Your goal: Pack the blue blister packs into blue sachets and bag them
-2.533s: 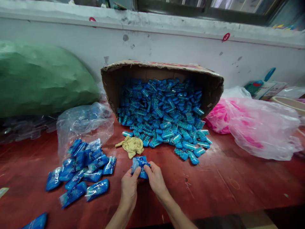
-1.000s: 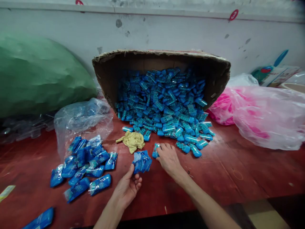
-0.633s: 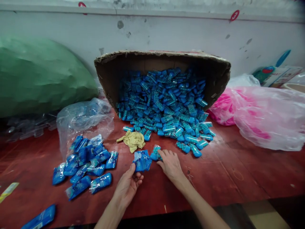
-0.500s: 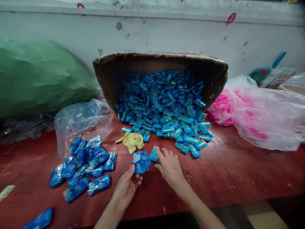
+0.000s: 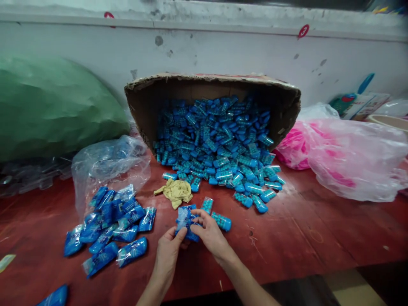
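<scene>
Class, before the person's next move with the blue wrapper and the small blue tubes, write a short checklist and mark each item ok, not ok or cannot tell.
1. Both hands on the blue wrapper: left hand and right hand pinch it: ok.
2. Loose tubes within reach: two loose tubes lie by the right hand: ok.
3. Wrapper mouth open: cannot tell.
4. Supply left: cardboard box spills many tubes: ok.
5. Filled packets lie apart, at left: ok.

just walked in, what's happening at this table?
A person's left hand and right hand together hold a small blue wrapper over the red table. Two blue capsule tubes lie beside the right hand. A tipped cardboard box spills more tubes; filled blue packets are piled to the left.
</scene>
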`<action>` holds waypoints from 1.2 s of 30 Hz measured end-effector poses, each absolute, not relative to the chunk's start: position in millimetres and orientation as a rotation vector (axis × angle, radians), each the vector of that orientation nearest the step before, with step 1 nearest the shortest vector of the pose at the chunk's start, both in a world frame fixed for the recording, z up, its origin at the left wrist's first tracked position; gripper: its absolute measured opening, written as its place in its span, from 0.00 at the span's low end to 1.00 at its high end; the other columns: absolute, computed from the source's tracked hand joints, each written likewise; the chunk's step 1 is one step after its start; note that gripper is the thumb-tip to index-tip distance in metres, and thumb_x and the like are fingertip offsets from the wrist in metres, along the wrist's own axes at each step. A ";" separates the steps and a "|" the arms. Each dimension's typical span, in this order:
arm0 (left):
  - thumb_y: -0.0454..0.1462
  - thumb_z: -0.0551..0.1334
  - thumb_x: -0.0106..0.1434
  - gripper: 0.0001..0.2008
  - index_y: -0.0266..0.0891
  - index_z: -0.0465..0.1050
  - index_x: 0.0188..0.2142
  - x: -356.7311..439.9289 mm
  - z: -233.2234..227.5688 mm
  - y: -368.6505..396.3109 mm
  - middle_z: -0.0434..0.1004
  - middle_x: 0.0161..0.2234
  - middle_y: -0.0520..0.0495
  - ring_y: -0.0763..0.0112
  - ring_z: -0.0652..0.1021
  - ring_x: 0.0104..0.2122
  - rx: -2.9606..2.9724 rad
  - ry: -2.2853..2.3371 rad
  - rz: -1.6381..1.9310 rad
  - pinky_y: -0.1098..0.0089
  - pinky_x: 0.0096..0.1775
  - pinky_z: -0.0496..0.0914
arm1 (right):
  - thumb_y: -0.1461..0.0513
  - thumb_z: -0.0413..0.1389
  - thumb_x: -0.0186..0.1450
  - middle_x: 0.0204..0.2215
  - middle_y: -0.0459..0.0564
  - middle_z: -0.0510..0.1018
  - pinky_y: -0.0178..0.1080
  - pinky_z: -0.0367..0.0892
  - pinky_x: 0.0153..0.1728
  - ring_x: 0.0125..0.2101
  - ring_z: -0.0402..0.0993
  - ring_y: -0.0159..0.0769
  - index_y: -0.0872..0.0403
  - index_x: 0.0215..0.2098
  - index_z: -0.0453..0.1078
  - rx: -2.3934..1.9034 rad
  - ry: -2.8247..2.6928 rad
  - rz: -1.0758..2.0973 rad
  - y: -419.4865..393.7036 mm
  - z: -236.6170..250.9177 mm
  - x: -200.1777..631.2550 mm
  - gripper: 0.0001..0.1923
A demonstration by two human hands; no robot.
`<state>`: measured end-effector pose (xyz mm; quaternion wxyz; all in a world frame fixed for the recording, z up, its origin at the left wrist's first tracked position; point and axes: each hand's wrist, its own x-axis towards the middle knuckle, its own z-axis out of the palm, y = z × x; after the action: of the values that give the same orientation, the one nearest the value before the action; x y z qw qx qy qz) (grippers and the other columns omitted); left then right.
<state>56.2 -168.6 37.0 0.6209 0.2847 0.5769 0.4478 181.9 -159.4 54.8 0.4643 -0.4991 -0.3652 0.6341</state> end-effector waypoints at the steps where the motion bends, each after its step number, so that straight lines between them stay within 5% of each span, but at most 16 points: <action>1: 0.42 0.68 0.42 0.14 0.33 0.73 0.26 56.6 38.6 -168.8 0.74 0.20 0.51 0.77 0.70 0.19 0.631 1.300 1.023 0.76 0.22 0.63 | 0.67 0.53 0.50 0.26 0.42 0.67 0.31 0.59 0.26 0.25 0.64 0.28 0.55 0.40 0.64 -1.217 -0.881 1.535 -159.8 53.2 181.2 0.18; 8: 0.41 0.70 0.39 0.15 0.32 0.70 0.20 62.9 47.7 -173.6 0.70 0.14 0.50 0.76 0.70 0.16 0.412 1.157 0.895 0.76 0.20 0.64 | 0.63 0.50 0.59 0.18 0.39 0.62 0.32 0.57 0.23 0.20 0.60 0.28 0.54 0.38 0.64 -1.340 -1.133 1.258 -164.5 46.6 183.3 0.09; 13: 0.40 0.68 0.45 0.13 0.34 0.67 0.22 64.3 46.1 -176.1 0.68 0.13 0.52 0.76 0.71 0.16 0.262 1.141 0.916 0.78 0.17 0.64 | 0.62 0.53 0.60 0.40 0.53 0.71 0.43 0.59 0.39 0.40 0.65 0.44 0.51 0.46 0.65 -1.736 -1.757 0.553 -171.5 60.0 215.7 0.15; 17: 0.38 0.64 0.51 0.09 0.36 0.65 0.24 62.5 46.7 -176.3 0.69 0.14 0.52 0.75 0.72 0.17 0.178 1.172 0.916 0.78 0.18 0.65 | 0.63 0.55 0.59 0.35 0.54 0.72 0.45 0.60 0.36 0.38 0.66 0.47 0.52 0.42 0.67 -2.081 -2.012 0.244 -175.8 49.2 238.2 0.12; 28: 0.39 0.64 0.52 0.10 0.35 0.66 0.24 64.7 41.9 -172.6 0.70 0.14 0.51 0.72 0.74 0.18 0.247 1.198 1.003 0.76 0.20 0.68 | 0.68 0.51 0.58 0.37 0.51 0.68 0.41 0.64 0.40 0.39 0.68 0.40 0.52 0.41 0.65 -1.708 -1.653 0.587 -175.4 31.1 240.8 0.13; 36: 0.44 0.66 0.47 0.15 0.34 0.68 0.24 64.6 39.6 -172.0 0.70 0.14 0.51 0.72 0.74 0.18 0.311 1.189 1.042 0.75 0.21 0.67 | 0.61 0.56 0.55 0.32 0.49 0.75 0.36 0.65 0.34 0.33 0.70 0.35 0.56 0.38 0.69 -1.335 -1.037 1.304 -171.8 53.1 227.4 0.13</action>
<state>64.6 -172.0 39.6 0.6926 0.1390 0.5322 0.4665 227.4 -171.8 53.1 0.4826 -0.5477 -0.4254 0.5349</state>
